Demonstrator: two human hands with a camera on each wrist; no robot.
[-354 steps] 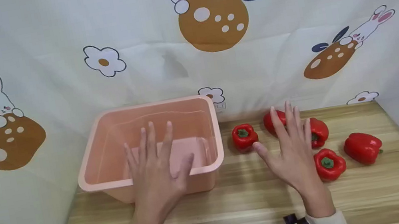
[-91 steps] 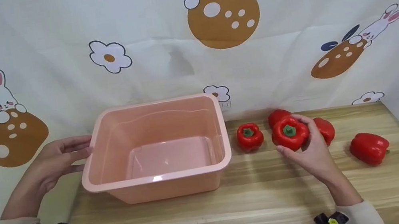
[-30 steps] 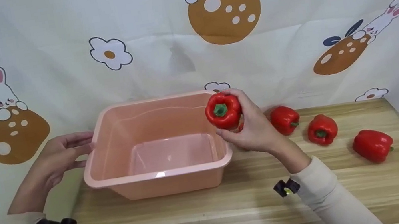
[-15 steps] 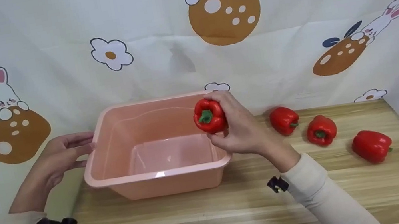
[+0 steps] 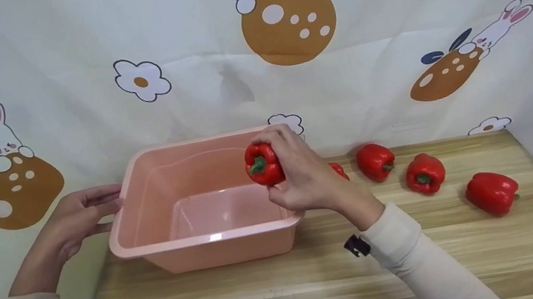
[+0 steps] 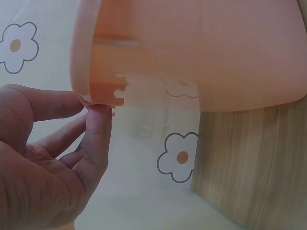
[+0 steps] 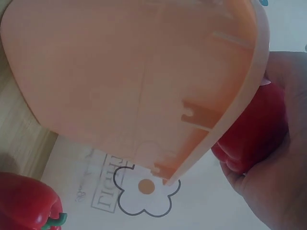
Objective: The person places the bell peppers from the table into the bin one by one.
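A pink plastic basin [image 5: 216,237] stands on the wooden table, its inside bare. At its left rim my left hand [image 5: 70,220] pinches the edge between thumb and fingers; the left wrist view shows the thumb and fingertips meeting at the basin's lip [image 6: 82,52]. My right hand [image 5: 303,176] grips a red bell pepper [image 5: 264,165] from its right side, above the right part of the basin, with the green stem facing me. In the right wrist view, the basin's wall [image 7: 105,72] partly hides this pepper [image 7: 261,129].
Right of the basin lie several more red bell peppers: one partly hidden [image 5: 339,171] behind my right hand, one at the back [image 5: 376,162], one in the middle [image 5: 425,174] and one farthest right [image 5: 493,193]. A printed curtain [image 5: 205,105] hangs behind.
Both hands were spread above the table at first. My left hand has since taken the basin's rim. My right hand has lifted the front pepper and carried it left over the basin.
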